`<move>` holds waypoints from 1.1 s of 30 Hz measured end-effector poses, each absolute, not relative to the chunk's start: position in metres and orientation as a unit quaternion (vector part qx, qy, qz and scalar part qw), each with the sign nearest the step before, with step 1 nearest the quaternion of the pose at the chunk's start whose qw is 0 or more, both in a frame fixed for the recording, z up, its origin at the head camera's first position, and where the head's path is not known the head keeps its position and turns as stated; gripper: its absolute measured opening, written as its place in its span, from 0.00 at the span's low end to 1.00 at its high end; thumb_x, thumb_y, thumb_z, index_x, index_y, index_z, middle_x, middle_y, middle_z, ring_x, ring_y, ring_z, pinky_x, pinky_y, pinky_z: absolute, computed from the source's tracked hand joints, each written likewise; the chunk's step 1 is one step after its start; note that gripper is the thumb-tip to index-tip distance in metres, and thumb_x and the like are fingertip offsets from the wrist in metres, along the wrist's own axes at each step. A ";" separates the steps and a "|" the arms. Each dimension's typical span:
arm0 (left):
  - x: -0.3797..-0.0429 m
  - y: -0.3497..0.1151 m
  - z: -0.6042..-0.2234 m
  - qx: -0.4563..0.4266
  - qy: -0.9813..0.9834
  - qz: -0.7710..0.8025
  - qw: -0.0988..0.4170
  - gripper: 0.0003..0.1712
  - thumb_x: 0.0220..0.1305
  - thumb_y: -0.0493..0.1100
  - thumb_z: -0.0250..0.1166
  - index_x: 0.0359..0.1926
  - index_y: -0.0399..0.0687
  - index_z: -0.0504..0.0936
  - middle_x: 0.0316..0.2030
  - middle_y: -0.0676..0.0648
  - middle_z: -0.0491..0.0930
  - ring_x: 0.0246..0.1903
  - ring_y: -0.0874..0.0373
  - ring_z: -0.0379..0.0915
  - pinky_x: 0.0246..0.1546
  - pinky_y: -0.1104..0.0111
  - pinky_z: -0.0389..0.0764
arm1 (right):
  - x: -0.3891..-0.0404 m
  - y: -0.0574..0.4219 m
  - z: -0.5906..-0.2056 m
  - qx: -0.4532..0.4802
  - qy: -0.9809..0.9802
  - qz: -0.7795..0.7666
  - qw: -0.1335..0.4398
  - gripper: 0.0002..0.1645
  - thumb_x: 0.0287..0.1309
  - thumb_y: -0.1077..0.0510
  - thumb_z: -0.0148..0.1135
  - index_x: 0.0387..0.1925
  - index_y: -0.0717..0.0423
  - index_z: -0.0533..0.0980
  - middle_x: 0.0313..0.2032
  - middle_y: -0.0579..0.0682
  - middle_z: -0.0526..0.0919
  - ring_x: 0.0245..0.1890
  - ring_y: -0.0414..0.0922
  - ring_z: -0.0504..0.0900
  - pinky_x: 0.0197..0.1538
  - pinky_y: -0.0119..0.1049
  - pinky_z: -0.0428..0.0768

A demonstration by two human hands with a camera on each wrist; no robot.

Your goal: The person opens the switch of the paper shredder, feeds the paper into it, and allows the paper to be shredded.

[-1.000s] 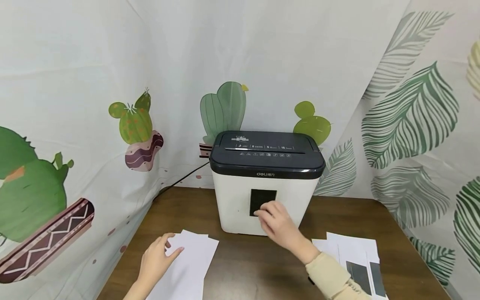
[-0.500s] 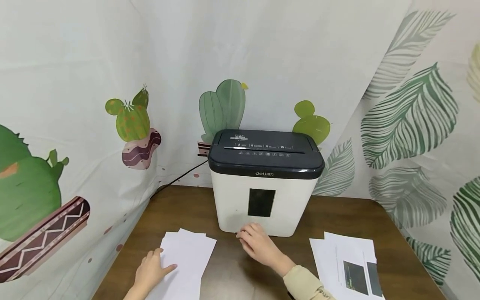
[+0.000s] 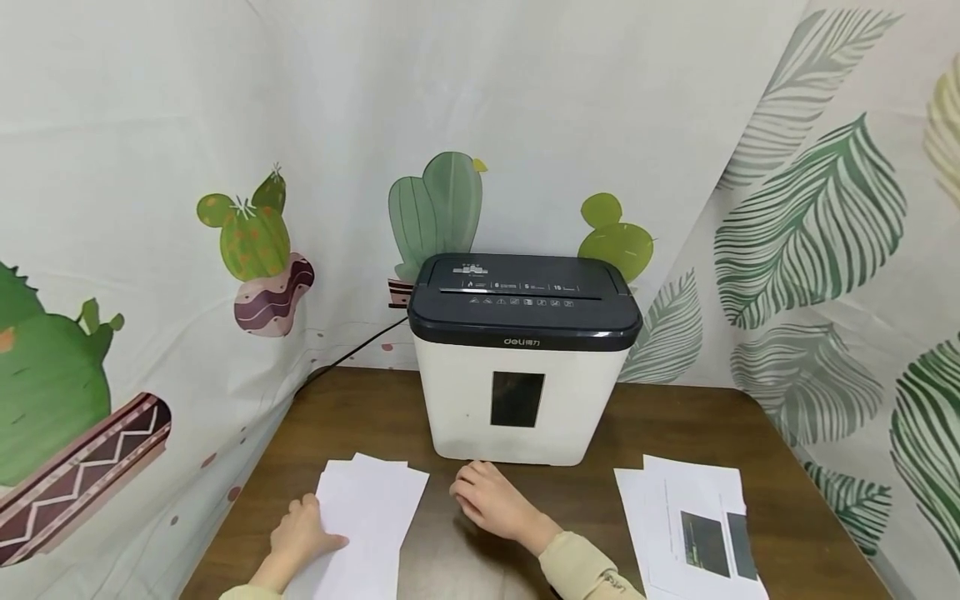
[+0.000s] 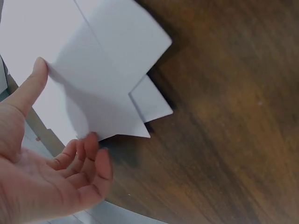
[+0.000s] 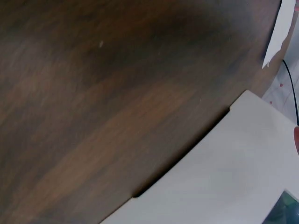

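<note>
My left hand (image 3: 300, 533) rests at the left edge of a stack of white paper (image 3: 371, 508). In the left wrist view its thumb (image 4: 33, 84) lies on the top sheet, while the bent fingers (image 4: 91, 144) meet the paper's edge. No pinch on a sheet is visible there. My right hand (image 3: 491, 500) hovers over the table before the shredder (image 3: 457, 392), fingers loosely bent and holding nothing visible. Only a sliver of a fingertip shows at the right edge of the right wrist view. The black-topped white shredder has a slot (image 3: 517, 293) across its lid.
Printed sheets (image 3: 660, 525) with dark pictures lie on the right of the brown wooden table (image 3: 675, 417). A black cord (image 3: 352, 358) runs left from behind the shredder. Patterned curtain (image 3: 337, 125) hangs close behind and on both sides.
My right hand has moved down and left, away from the shredder's front window. My left hand has lowered onto the left edge of the white paper stack.
</note>
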State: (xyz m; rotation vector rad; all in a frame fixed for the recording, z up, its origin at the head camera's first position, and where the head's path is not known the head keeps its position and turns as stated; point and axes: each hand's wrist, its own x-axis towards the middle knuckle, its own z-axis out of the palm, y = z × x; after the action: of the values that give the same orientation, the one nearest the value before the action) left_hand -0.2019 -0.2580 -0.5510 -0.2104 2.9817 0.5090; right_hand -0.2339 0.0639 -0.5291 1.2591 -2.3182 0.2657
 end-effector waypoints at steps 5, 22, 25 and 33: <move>-0.207 -0.259 -0.546 -0.089 0.974 0.184 0.099 0.55 0.21 0.62 0.75 0.43 0.25 0.62 0.35 0.29 0.72 0.35 0.37 0.69 0.31 0.46 0.69 | -0.231 0.061 -0.534 0.455 -0.854 0.108 0.229 0.05 0.50 0.59 0.58 0.31 0.45 0.75 0.32 0.40 0.73 0.38 0.38 0.70 0.42 0.32 0.69; -0.212 -0.270 -0.544 -0.037 0.967 0.239 0.079 0.37 0.35 0.49 0.73 0.40 0.22 0.73 0.38 0.27 0.75 0.37 0.36 0.72 0.38 0.50 0.72 | -0.232 0.076 -0.537 0.426 -0.875 0.138 0.182 0.04 0.53 0.58 0.56 0.31 0.47 0.76 0.31 0.39 0.74 0.36 0.38 0.70 0.43 0.34 0.70; -0.216 -0.273 -0.544 -0.015 0.962 0.266 0.055 0.28 0.36 0.44 0.72 0.36 0.25 0.76 0.34 0.30 0.78 0.33 0.43 0.75 0.35 0.54 0.74 | -0.233 0.078 -0.535 0.396 -0.890 0.172 0.145 0.04 0.55 0.58 0.55 0.32 0.48 0.76 0.32 0.40 0.75 0.37 0.38 0.71 0.47 0.36 0.70; -0.222 -0.270 -0.549 0.064 0.944 0.320 0.038 0.14 0.37 0.39 0.71 0.29 0.37 0.80 0.31 0.40 0.81 0.28 0.58 0.73 0.28 0.70 0.73 | -0.230 0.074 -0.532 0.344 -0.894 0.280 0.068 0.08 0.57 0.55 0.54 0.37 0.51 0.75 0.34 0.42 0.77 0.37 0.38 0.73 0.42 0.31 0.72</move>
State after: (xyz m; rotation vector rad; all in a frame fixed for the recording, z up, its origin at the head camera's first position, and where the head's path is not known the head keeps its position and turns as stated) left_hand -0.2220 -0.2703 -0.5486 0.1952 2.8973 0.9825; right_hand -0.2300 0.0742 -0.5323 1.0364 -2.6919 0.8430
